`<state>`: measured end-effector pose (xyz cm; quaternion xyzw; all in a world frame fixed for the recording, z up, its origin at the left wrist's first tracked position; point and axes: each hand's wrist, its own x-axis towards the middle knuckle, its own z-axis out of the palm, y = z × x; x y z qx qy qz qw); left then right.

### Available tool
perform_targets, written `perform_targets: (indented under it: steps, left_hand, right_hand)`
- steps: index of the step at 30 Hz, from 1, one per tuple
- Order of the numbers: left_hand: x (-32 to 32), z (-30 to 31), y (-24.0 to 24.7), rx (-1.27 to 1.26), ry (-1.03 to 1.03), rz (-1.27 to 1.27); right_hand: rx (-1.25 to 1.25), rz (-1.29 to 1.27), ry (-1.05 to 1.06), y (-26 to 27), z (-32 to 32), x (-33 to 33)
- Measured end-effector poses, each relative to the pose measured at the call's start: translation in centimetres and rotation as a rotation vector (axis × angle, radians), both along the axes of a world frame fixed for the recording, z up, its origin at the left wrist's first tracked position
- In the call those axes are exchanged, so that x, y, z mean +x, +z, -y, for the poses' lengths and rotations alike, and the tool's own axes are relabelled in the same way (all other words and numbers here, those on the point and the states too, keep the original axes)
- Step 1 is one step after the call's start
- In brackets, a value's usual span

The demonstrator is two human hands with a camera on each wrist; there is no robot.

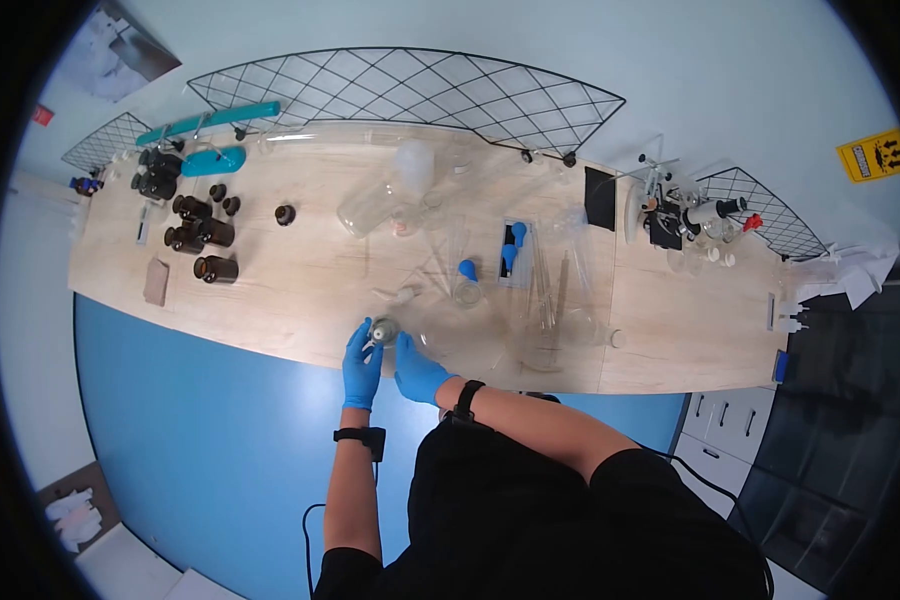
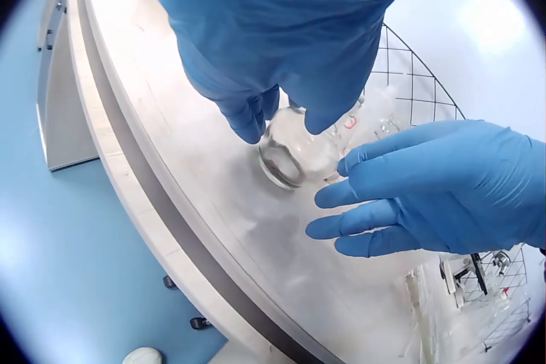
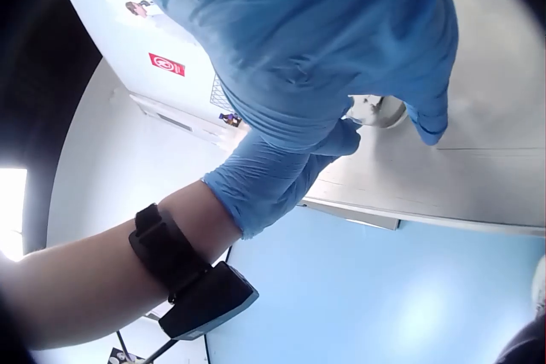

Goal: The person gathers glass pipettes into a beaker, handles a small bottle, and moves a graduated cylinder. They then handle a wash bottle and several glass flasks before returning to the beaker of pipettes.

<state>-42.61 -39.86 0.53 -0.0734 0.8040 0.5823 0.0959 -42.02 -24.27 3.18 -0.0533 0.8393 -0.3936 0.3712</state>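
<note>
A squat clear glass vessel [image 1: 383, 330] with a small white top stands near the front edge of the bench. My gloved left hand [image 1: 361, 372] grips it from the left, fingers and thumb on either side. The left wrist view shows the rounded glass base [image 2: 286, 159] below the fingertips; the upper part is hidden by the left hand [image 2: 281, 57]. Close on the other side is my gloved right hand [image 1: 420, 372], its fingers extended towards the vessel. These right-hand fingers [image 2: 363, 219] hold nothing. In the right wrist view the right hand [image 3: 316, 48] covers most of the vessel.
Just behind lies a small whitish piece [image 1: 402, 295]. A blue rubber bulb [image 1: 468, 269] and glass rods [image 1: 545, 295] are to the right. Several brown bottles [image 1: 216, 268] stand at the left, a large clear glass vessel [image 1: 365, 210] farther back, and a microscope [image 1: 700, 215] at the far right.
</note>
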Motion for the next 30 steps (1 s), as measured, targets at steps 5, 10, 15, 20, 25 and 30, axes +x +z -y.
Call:
perform_targets:
  steps: [5,10,15,20,25,30]
  left_hand:
    - [0.8,-0.1,-1.1,0.027,0.043,-0.004]
    - [0.8,-1.0,-2.5,0.151,0.304,0.052]
    - [2.6,-0.6,-2.0,0.001,0.307,0.030]
    - [5.3,-1.0,0.8,-0.004,0.299,0.045]
    - [8.3,-1.2,1.3,0.056,0.264,0.113]
    - [7.9,0.0,1.0,0.047,0.181,0.089]
  right_hand:
    - [-0.114,-0.077,-0.013,-0.9,-0.6,0.4]
    - [-0.018,-0.115,0.057,-2.6,0.5,-1.2]
    - [-0.116,-0.059,-0.009,-3.1,0.2,-0.4]
    - [-0.113,-0.073,0.071,-1.9,-1.8,2.2]
    - [-0.088,-0.110,0.182,-1.9,-4.0,3.4]
    - [-0.230,0.065,0.171,0.1,-3.5,3.5]
